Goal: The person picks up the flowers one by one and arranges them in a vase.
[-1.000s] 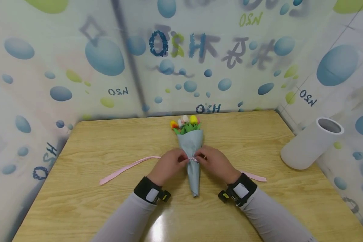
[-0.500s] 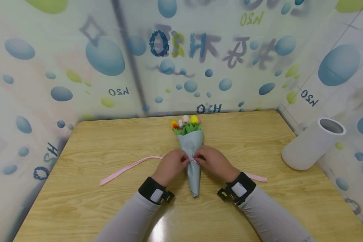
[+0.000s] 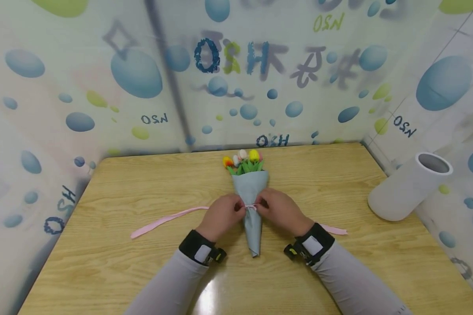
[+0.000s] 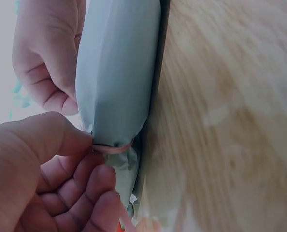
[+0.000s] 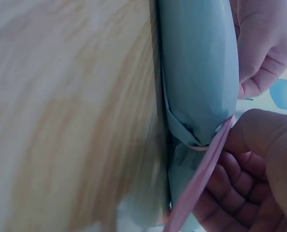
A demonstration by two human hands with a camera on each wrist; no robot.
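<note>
A small bouquet of artificial tulips [image 3: 242, 159], orange, white and yellow, lies in a cone of blue-grey wrapping paper [image 3: 250, 184] on the table. Pink ribbon [image 3: 159, 224] circles the paper's narrow waist. My left hand [image 3: 222, 215] pinches the ribbon between thumb and forefinger at the waist's left side, its other fingers curled beneath. From the right side, my right hand [image 3: 282, 212] pinches the ribbon too. In the right wrist view a flat length of ribbon [image 5: 199, 181] runs down from that pinch. Both ribbon tails trail out on the table, partly hidden by the hands.
A white cylindrical vase [image 3: 402, 190] with an open top stands at the table's right. The wooden table [image 3: 150, 271] ends at a curtain [image 3: 248, 100] printed with blue and green drops. Each wrist wears a black strap with a small camera.
The upper paper edge spreads slightly further right. The left ribbon tail has shifted a little, while both hands stay at the waist with almost no movement.
</note>
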